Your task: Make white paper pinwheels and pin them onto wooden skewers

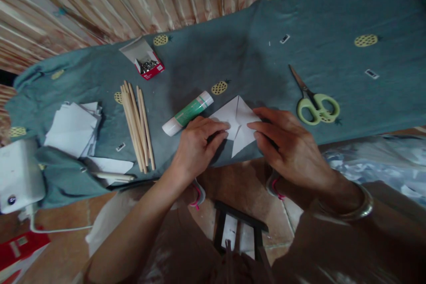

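Observation:
A folded white paper square (238, 120) lies near the front edge of a teal cloth-covered board (253, 40). My left hand (196, 146) rests on the paper's left part, fingers bent and pressed down on a fold. My right hand (286, 142) lies on the paper's right side, fingers stretched flat over it. A glue stick (188, 112) with a green label lies on its side just left of the paper, close to my left hand. Green-handled scissors (314, 102) lie to the right of my right hand.
A bundle of wooden sticks (137, 125) lies left of the glue. A stack of white paper squares (73, 128) sits further left, beside a white box (18, 173). A small red packet (145, 59) lies at the back. Striped curtain fabric hangs behind the board.

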`<state>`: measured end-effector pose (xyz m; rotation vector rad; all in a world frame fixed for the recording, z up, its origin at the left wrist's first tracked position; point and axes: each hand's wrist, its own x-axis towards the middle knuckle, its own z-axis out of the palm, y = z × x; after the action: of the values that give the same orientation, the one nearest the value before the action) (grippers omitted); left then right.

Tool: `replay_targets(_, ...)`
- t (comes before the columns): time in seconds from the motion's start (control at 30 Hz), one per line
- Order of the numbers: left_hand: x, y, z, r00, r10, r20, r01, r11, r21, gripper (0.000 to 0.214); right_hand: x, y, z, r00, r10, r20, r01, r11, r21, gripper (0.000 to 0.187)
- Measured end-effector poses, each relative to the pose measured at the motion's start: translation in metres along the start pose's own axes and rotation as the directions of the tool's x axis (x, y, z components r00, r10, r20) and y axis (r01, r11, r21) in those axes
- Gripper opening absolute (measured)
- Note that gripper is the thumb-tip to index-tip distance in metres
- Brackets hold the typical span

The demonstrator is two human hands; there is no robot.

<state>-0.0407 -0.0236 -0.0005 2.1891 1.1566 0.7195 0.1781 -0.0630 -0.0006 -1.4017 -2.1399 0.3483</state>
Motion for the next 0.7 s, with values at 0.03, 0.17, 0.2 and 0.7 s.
replay_targets(0.03,0.0006,0.0003,0.0001,1.000,-0.009,-0.002,0.009,1.000,0.006,0.014,0.0000,0.0001,-0.0001,1.000,0.002,0.006,-0.002,1.000,-0.002,0.025)
replay_targets(0.17,0.0026,0.0009,0.0005,0.999,-0.033,-0.002,0.033,0.999,0.036,0.013,-0.0001,0.0006,-0.0005,1.000,-0.003,0.007,0.003,1.000,-0.005,0.023)
replay_targets(0.2,0.0030,0.0011,0.0004,0.999,-0.035,-0.002,0.035,0.998,0.043,0.013,-0.0002,0.0007,-0.0005,1.000,-0.001,0.005,0.001,1.000,-0.004,0.023)
replay_targets(0.7,0.0048,0.0007,0.0004,1.000,-0.025,0.014,0.024,0.999,0.024,0.010,-0.0001,0.0006,-0.0010,1.000,-0.010,0.007,0.010,1.000,-0.017,0.024)
